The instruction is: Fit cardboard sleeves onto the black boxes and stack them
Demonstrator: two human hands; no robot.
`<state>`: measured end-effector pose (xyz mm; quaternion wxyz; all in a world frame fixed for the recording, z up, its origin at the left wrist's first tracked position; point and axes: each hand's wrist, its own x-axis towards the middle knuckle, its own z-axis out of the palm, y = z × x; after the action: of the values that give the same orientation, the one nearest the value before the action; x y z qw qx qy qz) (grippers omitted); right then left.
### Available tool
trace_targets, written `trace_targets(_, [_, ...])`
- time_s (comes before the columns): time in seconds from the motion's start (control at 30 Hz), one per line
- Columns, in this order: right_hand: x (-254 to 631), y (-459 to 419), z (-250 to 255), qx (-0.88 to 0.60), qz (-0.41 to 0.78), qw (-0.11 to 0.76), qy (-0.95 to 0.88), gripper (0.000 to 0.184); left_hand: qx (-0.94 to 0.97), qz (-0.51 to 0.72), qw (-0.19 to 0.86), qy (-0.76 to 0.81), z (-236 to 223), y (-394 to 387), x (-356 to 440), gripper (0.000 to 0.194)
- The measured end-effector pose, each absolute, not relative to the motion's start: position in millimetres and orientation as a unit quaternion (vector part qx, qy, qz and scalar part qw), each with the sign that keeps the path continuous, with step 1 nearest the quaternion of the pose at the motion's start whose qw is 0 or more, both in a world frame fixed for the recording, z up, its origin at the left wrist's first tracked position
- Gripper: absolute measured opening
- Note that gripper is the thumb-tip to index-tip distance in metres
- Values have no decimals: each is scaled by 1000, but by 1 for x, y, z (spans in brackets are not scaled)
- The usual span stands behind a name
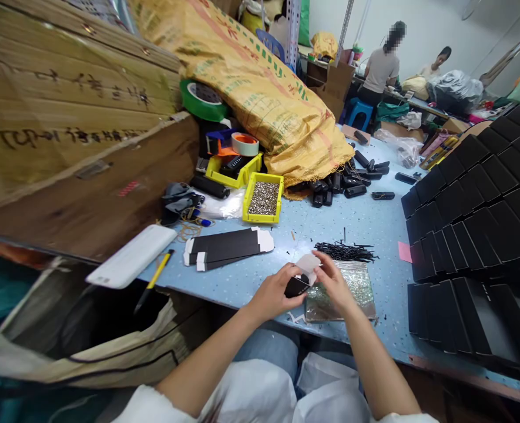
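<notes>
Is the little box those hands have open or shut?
Open: the black box in the left hand has its pale flap sticking out, not tucked in, by the right hand.

Black box [295,286], white flap [308,263] raised

Box [295,286] between left hand [276,292] and right hand [334,283], at the bench's [387,229] near edge

Cartons [224,247] lie to the left, a bin [260,219] of parts [264,198] behind them, a sack [264,88] farther back; a slab [356,294] lies under the right hand, a heap of pins [346,252] just behind it. Box stacks [471,217] stand at the right, a case [131,257] beside a pen [157,276] at front left.
</notes>
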<state>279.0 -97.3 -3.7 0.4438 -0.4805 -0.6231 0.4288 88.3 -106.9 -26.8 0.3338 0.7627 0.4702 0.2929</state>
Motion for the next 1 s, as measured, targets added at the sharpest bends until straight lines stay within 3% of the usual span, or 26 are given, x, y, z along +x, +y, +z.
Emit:
trace_targets(0.13, [255, -106, -20, -401, 462, 467, -639, 38, 718, 266, 399, 505, -18, -104, 92, 98])
trace_targets(0.2, [250, -106, -18, -415, 459, 479, -623, 34, 709, 247, 417, 513, -12, -103, 93, 107])
trace_targets(0.53, [251, -100, -18, -450, 394, 487, -637, 31, 729, 214, 380, 528, -6, -96, 94, 99])
trace_targets(0.67, [249, -105, -19, -416, 346, 469, -698, 38, 715, 237, 410, 514, -9, -95, 91, 101])
trace_targets(0.7, [249, -110, -18, -410, 345, 454, -712, 44, 699, 254, 418, 522, -9, -96, 93, 102])
trace_targets(0.77, [248, -125, -16, -430, 349, 433, -711, 78, 653, 301, 436, 542, -6, -104, 101, 97])
trace_targets(0.83, [253, -146, -7, -477, 343, 415, -695, 114, 622, 335, 472, 527, -1, -115, 110, 79])
trace_targets(0.87, [260, -158, 1, -498, 330, 404, -693, 120, 625, 339, 492, 503, 2, -119, 112, 71])
trace_targets(0.93, [292, -182, 27, -543, 263, 389, -697, 105, 657, 339, 495, 456, 6, -118, 107, 67])
trace_targets(1.0, [348, -204, 66, -611, 132, 394, -673, 80, 698, 341, 409, 479, 5, -101, 86, 75])
